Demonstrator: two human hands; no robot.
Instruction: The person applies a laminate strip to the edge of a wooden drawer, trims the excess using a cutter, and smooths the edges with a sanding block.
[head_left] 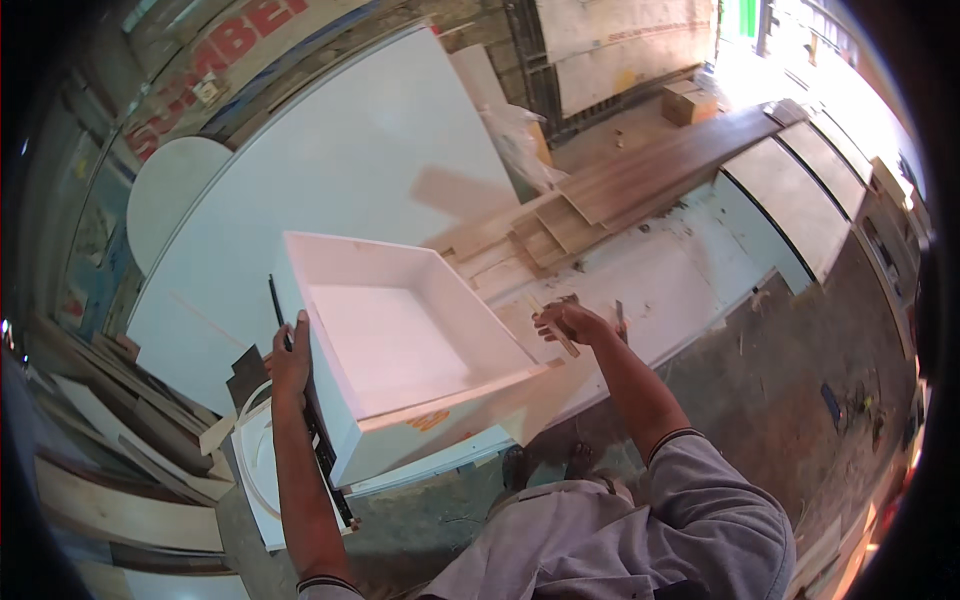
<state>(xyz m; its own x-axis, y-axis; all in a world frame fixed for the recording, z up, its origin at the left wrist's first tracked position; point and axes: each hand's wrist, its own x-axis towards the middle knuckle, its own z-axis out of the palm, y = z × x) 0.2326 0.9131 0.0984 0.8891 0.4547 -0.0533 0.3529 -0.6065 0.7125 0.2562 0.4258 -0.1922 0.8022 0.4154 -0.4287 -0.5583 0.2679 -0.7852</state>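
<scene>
A white open-topped drawer box point(400, 320) rests tilted on a work surface in front of me, its front edge bare wood with orange marks. Along its left outer side runs a long black drawer slide point(318, 440). My left hand point(290, 365) is closed around the slide's middle, its fingers against the drawer's side; part of the grip is hidden. To the right of the drawer, my right hand point(570, 322) is closed on a thin, light wooden strip point(566, 342), held above the white board.
A large white panel point(370, 130) lies beyond the drawer. Brown wood planks point(660, 170) and a small divided wooden frame point(555, 230) sit on the white board point(670, 280). Offcuts point(130, 500) are piled at left. A cardboard box point(688, 103) stands at the back.
</scene>
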